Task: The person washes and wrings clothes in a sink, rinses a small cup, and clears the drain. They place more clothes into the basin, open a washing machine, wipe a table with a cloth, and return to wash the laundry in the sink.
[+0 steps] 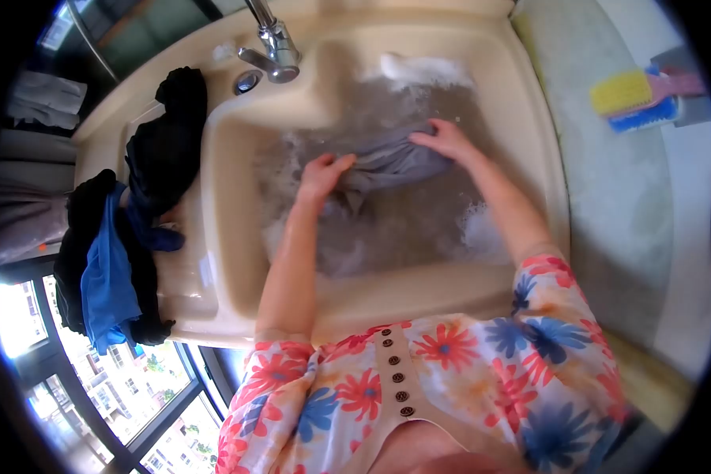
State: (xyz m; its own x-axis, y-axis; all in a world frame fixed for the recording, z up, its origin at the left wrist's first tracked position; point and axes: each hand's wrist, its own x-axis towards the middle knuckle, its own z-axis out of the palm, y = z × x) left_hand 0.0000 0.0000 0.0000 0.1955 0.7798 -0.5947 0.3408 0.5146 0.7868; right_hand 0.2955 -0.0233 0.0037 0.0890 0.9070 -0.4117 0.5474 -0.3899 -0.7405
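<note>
Cloth between 2 grips, apparently part-submerged.

The laundry sink had a smooth, glossy surface, similar to ceramic. The faucet was of polished metal, quite shiny. The grey garment was of wet, wrinkled cloth. The black garment looked matt, and the blue garment was smooth fabric. The yellow brush had rough bristles; its handle seemed plastic.
</note>
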